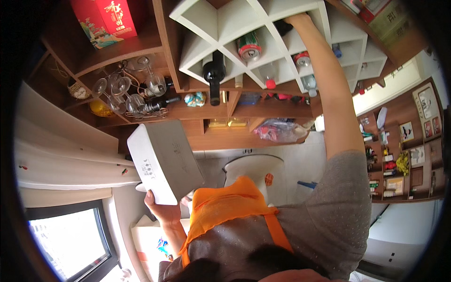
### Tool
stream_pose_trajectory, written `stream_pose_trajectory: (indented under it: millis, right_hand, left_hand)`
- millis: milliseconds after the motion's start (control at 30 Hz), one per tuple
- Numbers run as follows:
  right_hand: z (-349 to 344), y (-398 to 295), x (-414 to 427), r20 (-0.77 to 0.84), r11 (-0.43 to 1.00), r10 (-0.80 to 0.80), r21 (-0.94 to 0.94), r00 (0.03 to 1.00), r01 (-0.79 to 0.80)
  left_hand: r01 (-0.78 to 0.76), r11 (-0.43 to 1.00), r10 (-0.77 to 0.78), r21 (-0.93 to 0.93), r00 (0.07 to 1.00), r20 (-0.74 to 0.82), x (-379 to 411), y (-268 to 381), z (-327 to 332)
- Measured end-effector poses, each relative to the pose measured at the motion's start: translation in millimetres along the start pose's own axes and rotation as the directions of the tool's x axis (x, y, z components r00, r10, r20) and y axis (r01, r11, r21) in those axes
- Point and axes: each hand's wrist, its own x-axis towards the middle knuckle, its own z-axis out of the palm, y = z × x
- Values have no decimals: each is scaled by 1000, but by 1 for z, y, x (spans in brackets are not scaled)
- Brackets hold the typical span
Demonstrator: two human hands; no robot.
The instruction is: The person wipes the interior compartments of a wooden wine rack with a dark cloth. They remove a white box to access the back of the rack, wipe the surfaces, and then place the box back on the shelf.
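My left hand point(162, 208) grips the lower end of a white and grey box point(176, 158), with the thumb on its white side; the other fingers are mostly hidden beneath it. My right arm reaches up into an upper cell of a white lattice bottle rack point(269, 21). At its end my right hand point(298, 19) is beside a dark object point(283, 26), and its fingertips are hidden, so I cannot tell whether it holds that object. Neighbouring cells hold a green and red can point(250, 49), a dark wine bottle point(214, 74) and a red-capped plastic bottle point(269, 75).
Stemmed glasses point(128, 91) and another dark bottle point(160, 104) occupy the wooden shelf at left. A red box point(105, 21) stands above them. Below are a plastic-wrapped bundle point(282, 130) and a pale chair point(246, 169). A curtain point(70, 151) and a window point(70, 243) are at left.
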Motion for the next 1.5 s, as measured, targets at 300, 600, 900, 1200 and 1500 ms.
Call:
stream_pose_trajectory:
  millis: [300, 600, 900, 1200, 1500]
  right_hand:
    - [-39, 12, -127, -36, 944, -329, -24, 944, 328]
    - [-63, 1, -118, 103, 969, -237, 96, 966, 227]
    - [-34, -3, -25, 105, 989, 39, 141, 994, -53]
    - [-69, 5, -185, -71, 920, -366, 121, 928, 372]
    - [-76, 34, -328, 433, 565, -297, 798, 851, -209]
  left_hand:
    - [44, 995, -43, 93, 999, -13, 4, 3, 14]
    - [48, 994, -44, 102, 998, -48, 7, 3, 25]
    - [-7, 998, 7, 61, 1000, 7, -4, 5, 23]
    - [55, 995, -61, 81, 996, 72, 0, -3, 33]
    - [115, 984, -132, 139, 983, 124, 9, -6, 44]
